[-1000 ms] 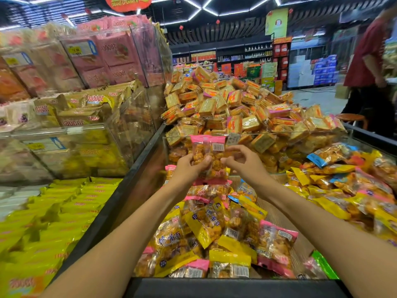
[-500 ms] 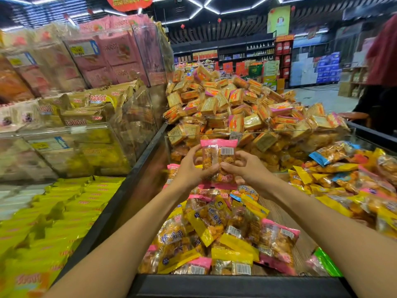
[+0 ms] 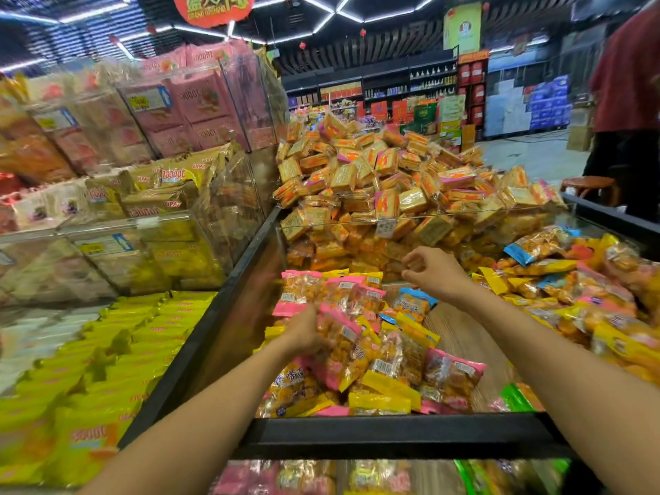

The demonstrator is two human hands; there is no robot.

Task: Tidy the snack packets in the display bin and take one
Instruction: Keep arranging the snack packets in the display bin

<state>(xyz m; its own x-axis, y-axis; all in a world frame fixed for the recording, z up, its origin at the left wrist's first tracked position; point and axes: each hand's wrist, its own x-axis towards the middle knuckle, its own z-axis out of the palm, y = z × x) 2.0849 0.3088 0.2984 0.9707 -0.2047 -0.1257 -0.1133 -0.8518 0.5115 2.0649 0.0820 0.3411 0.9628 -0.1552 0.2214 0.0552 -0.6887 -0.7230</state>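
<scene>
The display bin (image 3: 393, 430) has a black rim and a wooden floor, and it holds a heap of clear snack packets with pink, yellow and blue ends. My left hand (image 3: 305, 335) is down in the heap, its fingers curled round a pink-edged snack packet (image 3: 343, 339). A few pink-edged packets (image 3: 321, 289) lie side by side at the bin's far left. Above the back of the bin hovers my right hand (image 3: 430, 269), fingers loosely curled, with nothing in it.
Behind a clear divider (image 3: 464, 214) rises a tall pile of yellow cracker packs (image 3: 375, 180). More mixed packets (image 3: 571, 291) fill the bin's right side. Clear acrylic bins (image 3: 143, 244) and yellow packets (image 3: 125, 351) stand left. A person in red (image 3: 628, 83) and a stool (image 3: 589, 185) are at far right.
Both hands held one pink-edged packet up before the pile. Now they have parted: the left has dropped into the heap and grips a packet, the right has let go and hangs empty.
</scene>
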